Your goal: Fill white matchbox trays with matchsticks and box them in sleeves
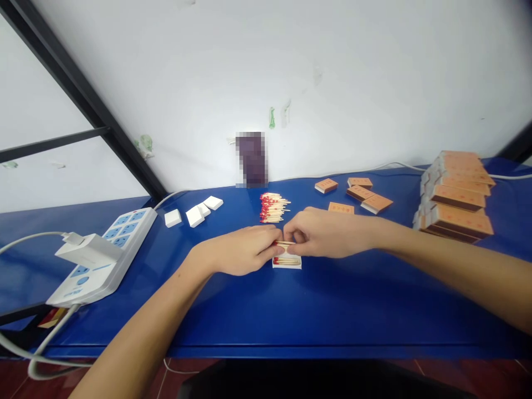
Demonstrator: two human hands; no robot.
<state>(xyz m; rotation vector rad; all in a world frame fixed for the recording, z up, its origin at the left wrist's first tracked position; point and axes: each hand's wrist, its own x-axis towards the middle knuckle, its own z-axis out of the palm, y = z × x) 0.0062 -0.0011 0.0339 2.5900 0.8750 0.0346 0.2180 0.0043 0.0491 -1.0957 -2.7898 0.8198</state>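
A small white matchbox tray (286, 265) lies on the blue table, with some red-tipped matches (286, 260) inside along its near side. My left hand (245, 249) reaches in from the left, its thumb and fingers closed on the red-headed ends of a few matches over the tray. From the right, my right hand (324, 233) pinches the plain ends of those same matches. Just beyond both hands sits a pile of loose matches (273, 208), red heads mostly to the left. The fingers partly hide the tray's far side.
Several white box pieces (195, 216) lie at the left, near a power strip (124, 238) with a plugged-in charger (89, 250). Orange matchbox sleeves (361, 192) are scattered at the right, beside a tall stack of matchboxes (457, 197). A blurred dark object (253, 160) leans on the wall.
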